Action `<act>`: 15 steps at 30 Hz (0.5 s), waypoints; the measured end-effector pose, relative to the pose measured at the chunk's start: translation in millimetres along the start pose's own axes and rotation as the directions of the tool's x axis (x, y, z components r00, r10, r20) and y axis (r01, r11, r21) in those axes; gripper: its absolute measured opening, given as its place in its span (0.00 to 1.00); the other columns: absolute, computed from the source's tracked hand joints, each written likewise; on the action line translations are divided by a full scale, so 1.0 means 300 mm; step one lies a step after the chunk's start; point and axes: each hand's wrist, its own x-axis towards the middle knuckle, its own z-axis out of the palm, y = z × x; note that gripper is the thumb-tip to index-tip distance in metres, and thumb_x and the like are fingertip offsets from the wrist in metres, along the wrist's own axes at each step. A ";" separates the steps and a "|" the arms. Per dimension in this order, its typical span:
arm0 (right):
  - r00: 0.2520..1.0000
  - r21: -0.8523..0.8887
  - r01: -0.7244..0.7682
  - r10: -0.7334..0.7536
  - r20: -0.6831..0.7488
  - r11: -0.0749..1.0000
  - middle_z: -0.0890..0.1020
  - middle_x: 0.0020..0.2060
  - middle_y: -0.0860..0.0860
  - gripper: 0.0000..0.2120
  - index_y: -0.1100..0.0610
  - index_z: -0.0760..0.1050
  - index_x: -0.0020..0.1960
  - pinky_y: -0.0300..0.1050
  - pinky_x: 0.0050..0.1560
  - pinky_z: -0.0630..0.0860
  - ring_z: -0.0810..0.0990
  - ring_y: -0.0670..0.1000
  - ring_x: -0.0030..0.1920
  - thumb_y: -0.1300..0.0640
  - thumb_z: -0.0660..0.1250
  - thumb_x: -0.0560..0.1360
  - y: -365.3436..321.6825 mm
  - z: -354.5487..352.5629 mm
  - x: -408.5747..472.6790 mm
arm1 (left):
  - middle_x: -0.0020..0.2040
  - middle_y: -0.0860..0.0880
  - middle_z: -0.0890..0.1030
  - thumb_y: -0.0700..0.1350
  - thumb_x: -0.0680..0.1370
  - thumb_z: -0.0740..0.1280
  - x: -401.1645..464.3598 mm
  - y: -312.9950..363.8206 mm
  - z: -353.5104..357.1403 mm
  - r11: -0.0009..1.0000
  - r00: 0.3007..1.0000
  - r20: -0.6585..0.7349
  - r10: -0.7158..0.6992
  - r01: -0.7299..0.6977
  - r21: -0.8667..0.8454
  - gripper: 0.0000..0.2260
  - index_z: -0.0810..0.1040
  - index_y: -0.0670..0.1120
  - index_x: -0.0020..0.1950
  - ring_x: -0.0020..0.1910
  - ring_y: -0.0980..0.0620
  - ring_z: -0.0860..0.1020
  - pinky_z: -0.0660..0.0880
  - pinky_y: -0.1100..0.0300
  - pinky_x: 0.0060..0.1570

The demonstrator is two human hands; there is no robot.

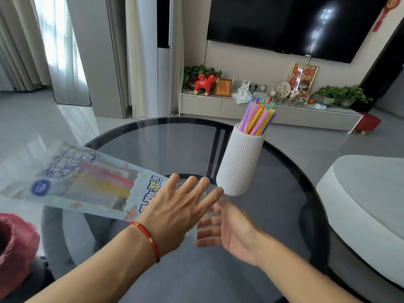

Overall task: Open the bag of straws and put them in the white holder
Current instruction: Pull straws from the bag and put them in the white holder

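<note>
A white ribbed holder (240,160) stands on the round glass table (170,141), right of centre. Several coloured straws (258,119) stick out of its top. The printed plastic straw bag (87,182) lies flat at the left, reaching past the table's edge, with coloured straws visible through it. My left hand (181,206), with a red cord at the wrist, is palm down over the bag's near end, fingers spread. My right hand (229,230) is blurred, open with its palm turned left, just below the holder's base and holding nothing.
A red plastic bag (15,243) sits at the lower left. A white rounded seat (360,204) lies close to the table's right side. Beyond the table are a low TV cabinet (218,106) with ornaments and plants, and a wall-mounted screen.
</note>
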 end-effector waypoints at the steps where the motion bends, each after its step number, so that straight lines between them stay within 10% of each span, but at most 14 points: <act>1: 0.998 0.023 -0.026 0.025 0.056 0.999 0.82 0.52 0.67 0.35 0.67 0.76 0.69 0.59 0.49 0.84 0.83 0.66 0.49 0.35 0.57 0.83 0.014 0.010 0.010 | 0.70 0.39 0.64 0.46 0.66 0.74 0.004 0.003 -0.001 0.999 1.000 -0.001 0.025 -0.025 0.029 0.51 0.43 0.47 0.79 0.61 0.39 0.68 0.68 0.42 0.56; 12: 0.976 0.240 -0.162 0.120 0.179 0.957 0.83 0.48 0.67 0.11 0.67 0.78 0.58 0.51 0.47 0.88 0.85 0.61 0.45 0.58 0.65 0.84 0.023 0.104 0.064 | 0.67 0.39 0.66 0.31 0.68 0.48 0.005 -0.046 -0.068 0.911 0.986 0.130 0.105 -0.148 0.385 0.36 0.47 0.38 0.77 0.63 0.38 0.68 0.66 0.40 0.66; 15: 0.997 0.321 -0.065 0.045 0.070 0.945 0.87 0.49 0.64 0.12 0.68 0.79 0.60 0.47 0.41 0.87 0.88 0.57 0.41 0.58 0.69 0.83 0.016 0.141 0.068 | 0.68 0.40 0.67 0.37 0.77 0.57 0.008 -0.062 -0.096 0.871 0.982 0.117 0.148 -0.186 0.455 0.32 0.47 0.41 0.79 0.64 0.39 0.69 0.65 0.38 0.67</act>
